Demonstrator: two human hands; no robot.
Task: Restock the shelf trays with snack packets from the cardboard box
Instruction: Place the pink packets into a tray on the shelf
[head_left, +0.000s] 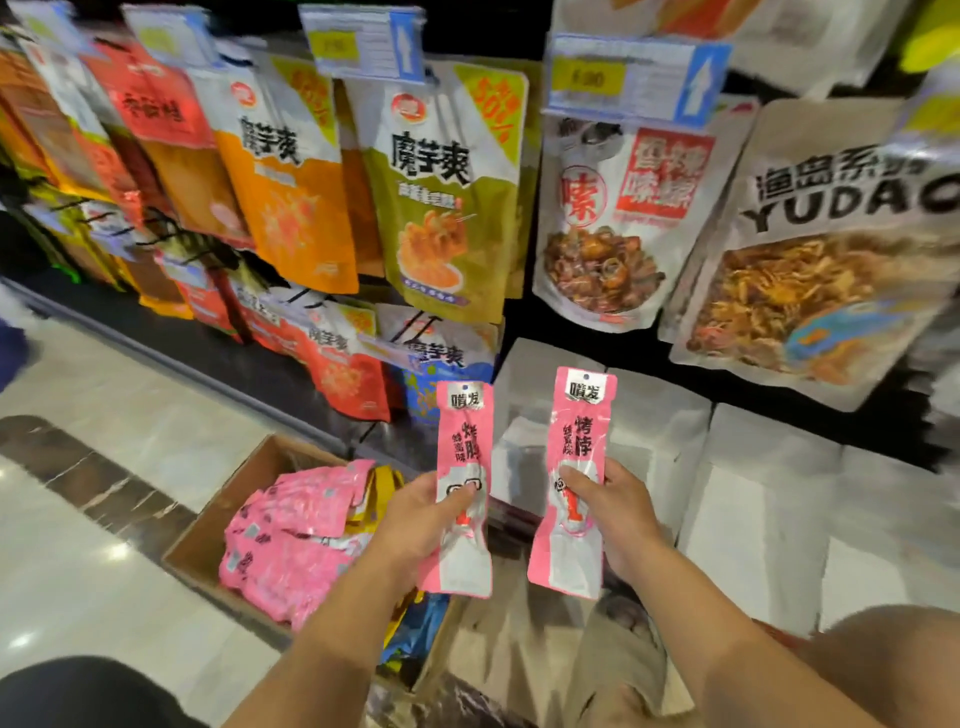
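Pink snack packet (464, 467) stands upright in the left hand (423, 514), thumb pinching its front; second packet (579, 457) likewise in the right hand (621, 512), a narrow gap between them. Cardboard box (218, 509) sits at eight o'clock; hanging pouches (441, 197) crowd twelve o'clock.

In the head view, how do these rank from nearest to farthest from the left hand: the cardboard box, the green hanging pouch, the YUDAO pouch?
1. The cardboard box, on the floor just left of the left hand, which grips a pink packet.
2. The green hanging pouch, on the rack above the hand.
3. The YUDAO pouch, far up on the right.
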